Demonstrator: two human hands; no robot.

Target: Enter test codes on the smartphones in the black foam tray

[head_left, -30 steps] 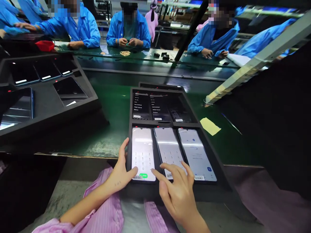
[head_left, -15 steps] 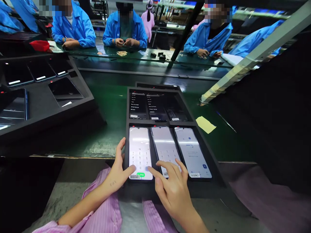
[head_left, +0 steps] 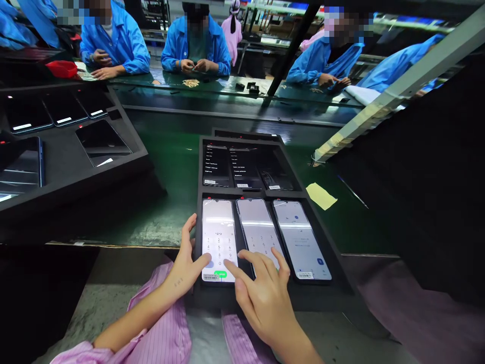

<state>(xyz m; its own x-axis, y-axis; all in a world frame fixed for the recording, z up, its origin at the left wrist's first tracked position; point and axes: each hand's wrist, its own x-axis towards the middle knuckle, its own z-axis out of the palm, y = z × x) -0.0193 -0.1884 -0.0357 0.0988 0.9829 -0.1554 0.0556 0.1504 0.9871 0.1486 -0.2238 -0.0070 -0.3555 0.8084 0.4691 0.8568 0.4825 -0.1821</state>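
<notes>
the black tray (head_left: 318, 296) held six phones (head_left: 220, 227); the left hand (head_left: 185, 270) spread wide, the loosely fanned right hand (head_left: 263, 288) had shifted leftward.

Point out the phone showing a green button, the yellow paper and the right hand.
Phone (head_left: 219, 243): head view, middle of screen.
Yellow paper (head_left: 321, 196): head view, middle.
Right hand (head_left: 267, 298): head view, back of hand.
</notes>
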